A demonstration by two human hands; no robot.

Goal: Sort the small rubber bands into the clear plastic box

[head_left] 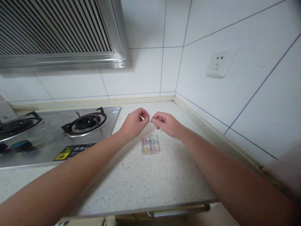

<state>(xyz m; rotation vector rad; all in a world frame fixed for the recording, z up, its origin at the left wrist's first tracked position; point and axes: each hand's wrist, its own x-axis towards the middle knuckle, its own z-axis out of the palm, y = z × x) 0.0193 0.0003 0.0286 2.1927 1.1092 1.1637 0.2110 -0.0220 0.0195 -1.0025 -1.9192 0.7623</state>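
My left hand (138,121) and my right hand (164,122) meet fingertip to fingertip above the counter, a small gap between them. Both are closed in a pinch, thumb against forefinger. A tiny, thin, pale thing (150,119) shows between the fingertips, too small to name. Just below the hands, on the countertop, lies a clear plastic box (150,145) split into several compartments. Small curled or ring-like pieces in pink, green and yellow lie inside it.
The speckled countertop (131,185) runs up to the tiled walls. A gas stove (87,122) with pan supports stands to the left under a steel range hood (122,59). A wall socket (218,64) is on the right wall. A handle (178,212) juts below the counter's front edge.
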